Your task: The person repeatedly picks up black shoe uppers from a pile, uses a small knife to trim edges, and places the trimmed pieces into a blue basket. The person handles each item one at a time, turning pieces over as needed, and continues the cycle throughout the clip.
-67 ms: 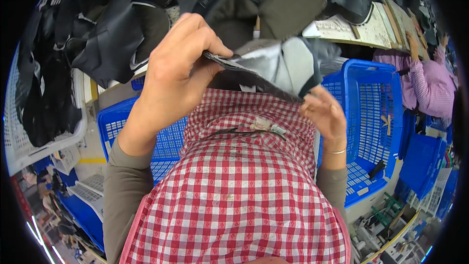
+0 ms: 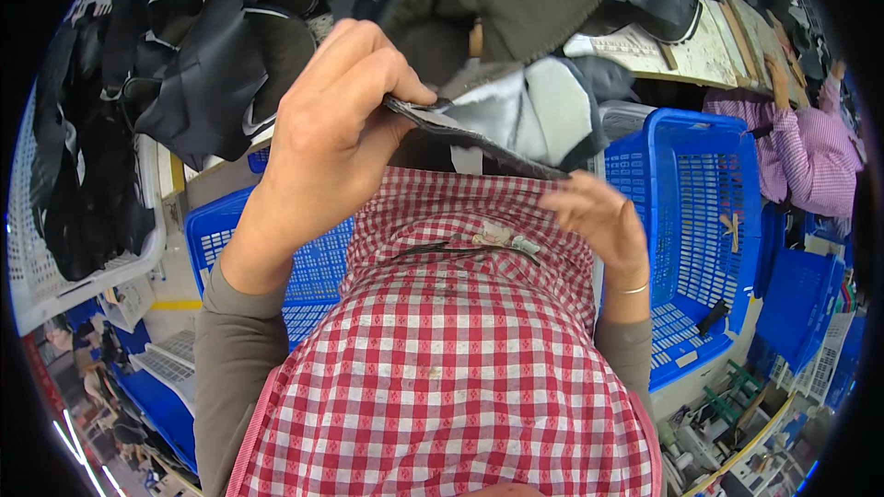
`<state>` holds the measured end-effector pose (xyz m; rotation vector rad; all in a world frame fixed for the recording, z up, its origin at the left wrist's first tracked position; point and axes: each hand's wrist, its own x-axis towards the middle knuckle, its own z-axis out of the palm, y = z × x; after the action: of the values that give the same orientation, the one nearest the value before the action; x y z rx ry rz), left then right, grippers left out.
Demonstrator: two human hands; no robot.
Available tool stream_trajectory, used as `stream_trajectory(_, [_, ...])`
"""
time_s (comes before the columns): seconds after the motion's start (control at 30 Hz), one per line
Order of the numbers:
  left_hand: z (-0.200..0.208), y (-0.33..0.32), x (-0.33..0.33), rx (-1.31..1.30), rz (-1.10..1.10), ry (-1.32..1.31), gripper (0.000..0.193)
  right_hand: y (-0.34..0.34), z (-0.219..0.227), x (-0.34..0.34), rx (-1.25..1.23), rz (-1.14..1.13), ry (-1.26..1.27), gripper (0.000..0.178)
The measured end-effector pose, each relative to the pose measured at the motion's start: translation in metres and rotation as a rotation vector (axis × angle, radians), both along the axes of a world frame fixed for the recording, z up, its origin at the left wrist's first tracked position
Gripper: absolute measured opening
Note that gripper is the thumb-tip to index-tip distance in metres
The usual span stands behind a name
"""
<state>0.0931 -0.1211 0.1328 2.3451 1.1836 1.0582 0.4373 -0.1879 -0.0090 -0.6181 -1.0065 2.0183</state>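
Observation:
In front of my chest, a black shoe upper with a pale grey-white lining is stretched out at a slant. My left hand pinches its upper left edge between thumb and fingers. At the lower right end of the same edge is my right hand, its fingertips against or just beside the material. Motion smears those fingers, so their grip is unclear. Behind the piece, more dark uppers lie heaped on the worktable.
Black pieces hang over a white basket at left. Blue plastic crates stand on both sides, one at my left and one at my right. Beyond the right crate, a person in a checked pink shirt works at the pale table.
My right hand has shifted slightly left and down along the edge of the upper. The left hand keeps its pinch nearly in place.

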Motion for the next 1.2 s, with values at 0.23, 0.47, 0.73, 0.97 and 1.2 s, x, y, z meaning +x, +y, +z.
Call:
stream_trajectory(0.23, [0.007, 0.011, 0.022, 0.2, 0.003, 0.092, 0.033, 0.025, -0.013, -0.067, -0.208, 0.003, 0.143, 0.11])
stream_trajectory(0.47, [0.012, 0.003, 0.015, -0.029, 0.09, 0.219, 0.032, 0.047, -0.018, -0.093, -0.548, 0.13, 0.208, 0.056])
stream_trajectory(0.73, [0.053, 0.007, -0.001, -0.165, 0.032, 0.386, 0.032, 0.079, -0.006, -0.083, -0.464, -0.09, 0.374, 0.034])
stream_trajectory(0.97, [0.066, 0.017, 0.032, -0.169, 0.047, 0.33, 0.028, 0.117, 0.048, -0.054, -0.27, -0.253, 0.76, 0.027])
stream_trajectory(1.2, [0.083, 0.026, 0.062, -0.196, 0.088, 0.292, 0.032, 0.104, 0.058, -0.06, 1.303, -0.619, -0.642, 0.02])
